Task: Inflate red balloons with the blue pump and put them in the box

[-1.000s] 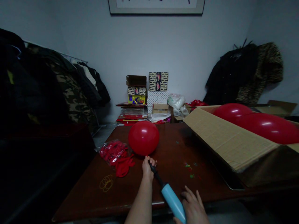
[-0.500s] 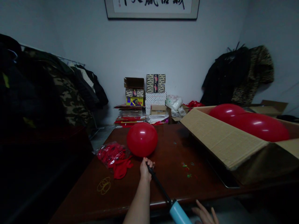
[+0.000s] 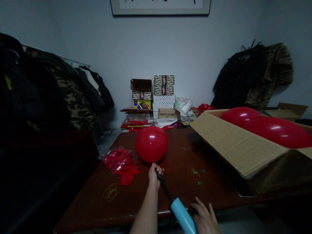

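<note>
An inflated red balloon (image 3: 151,144) stands above the table with its neck pinched in my left hand (image 3: 154,175). That hand also closes round the black end of a hand pump (image 3: 183,215), whose black shaft runs down to a light blue barrel. My fingers hide the place where neck and pump meet. Close to the right side of the barrel is my right hand (image 3: 204,217), its fingers spread and slightly blurred; whether it touches the barrel I cannot tell.
Left of the balloon lies a clear bag of uninflated red balloons (image 3: 119,161), some spilling out. Yellow rubber bands (image 3: 110,192) rest nearer the front. A cardboard box (image 3: 239,143) with large red balloons (image 3: 275,130) occupies the right. Small coloured bits (image 3: 198,177) lie between.
My right hand has moved up and left, closer to the pump barrel. The barrel has risen further into view. My left hand keeps its grip on balloon and pump; the view has shifted slightly.
</note>
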A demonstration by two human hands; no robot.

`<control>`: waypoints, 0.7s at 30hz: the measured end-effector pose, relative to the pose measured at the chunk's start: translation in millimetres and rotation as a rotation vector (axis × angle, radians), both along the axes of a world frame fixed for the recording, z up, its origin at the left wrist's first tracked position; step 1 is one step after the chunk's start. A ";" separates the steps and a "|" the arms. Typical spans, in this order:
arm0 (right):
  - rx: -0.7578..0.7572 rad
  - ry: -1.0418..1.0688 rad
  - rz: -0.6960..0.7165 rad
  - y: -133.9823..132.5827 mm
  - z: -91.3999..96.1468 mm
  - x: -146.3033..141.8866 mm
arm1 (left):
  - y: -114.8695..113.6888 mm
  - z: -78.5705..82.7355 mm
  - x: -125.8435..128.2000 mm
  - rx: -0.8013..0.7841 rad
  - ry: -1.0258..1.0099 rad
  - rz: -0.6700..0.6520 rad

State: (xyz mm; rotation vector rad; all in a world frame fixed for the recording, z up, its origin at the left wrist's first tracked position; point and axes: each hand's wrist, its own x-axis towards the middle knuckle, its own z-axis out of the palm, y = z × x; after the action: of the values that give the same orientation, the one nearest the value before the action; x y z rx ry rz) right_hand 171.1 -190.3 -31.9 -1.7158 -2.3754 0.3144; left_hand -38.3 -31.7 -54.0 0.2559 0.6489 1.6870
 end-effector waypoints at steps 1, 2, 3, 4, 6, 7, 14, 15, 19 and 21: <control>-0.014 0.001 0.015 2.4 4.9 -3.7 | 0.1 0.0 0.2 0.003 0.001 -0.001; -0.030 0.003 0.028 4.9 9.8 -7.6 | 0.2 -0.1 0.4 0.007 0.001 -0.001; -0.042 0.008 0.034 7.3 14.7 -12.0 | 0.4 -0.2 0.5 0.012 0.001 -0.001; -0.047 0.014 0.034 9.9 19.2 -16.7 | 0.6 -0.5 0.6 0.015 0.000 -0.002; -0.027 0.030 0.013 15.5 26.8 -27.0 | 1.2 -1.1 0.8 0.018 0.000 -0.002; -0.007 0.040 -0.001 18.7 29.8 -32.4 | 1.6 -1.4 0.8 0.016 0.000 0.000; 0.022 0.040 -0.045 42.1 37.1 -60.9 | 5.4 1.8 -0.3 -0.018 -0.030 0.000; 0.018 0.037 -0.049 43.5 37.3 -62.4 | 5.8 2.4 -0.4 -0.023 -0.031 0.005; 0.027 0.035 -0.066 40.3 36.0 -60.5 | 6.3 1.2 -0.2 -0.012 -0.011 0.031; 0.047 0.043 -0.062 34.6 32.9 -54.3 | 5.8 -0.9 0.0 0.001 0.002 0.045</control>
State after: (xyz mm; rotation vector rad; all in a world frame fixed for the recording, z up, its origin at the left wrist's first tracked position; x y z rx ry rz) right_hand 116.8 -155.7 1.0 -1.7395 -2.2764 0.2807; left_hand -38.3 -25.9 -54.9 0.2458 0.6592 1.7302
